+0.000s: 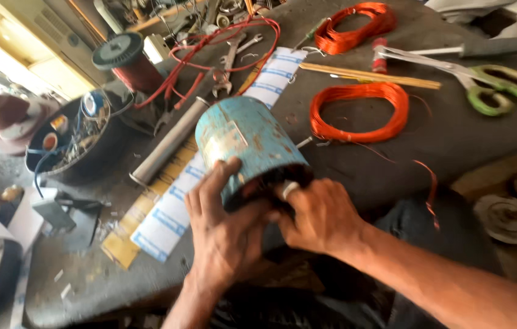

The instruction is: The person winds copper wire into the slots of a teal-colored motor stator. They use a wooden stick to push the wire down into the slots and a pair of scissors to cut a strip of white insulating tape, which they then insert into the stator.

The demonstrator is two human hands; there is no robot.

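Motor housing: the worn blue cylindrical motor housing (247,146) lies tilted at the near edge of the grey surface (453,137), its open end toward you.
Left hand: your left hand (225,228) has its grip clenched on the housing's near rim, fingers up the blue shell.
Right hand: your right hand (319,216) presses at the open end; whether its grip grasps anything, you cannot tell.
Nearby: an orange wire coil (356,109) lies just beyond, green-handled scissors (484,82) farther right, a metal tube (170,140) to the left.
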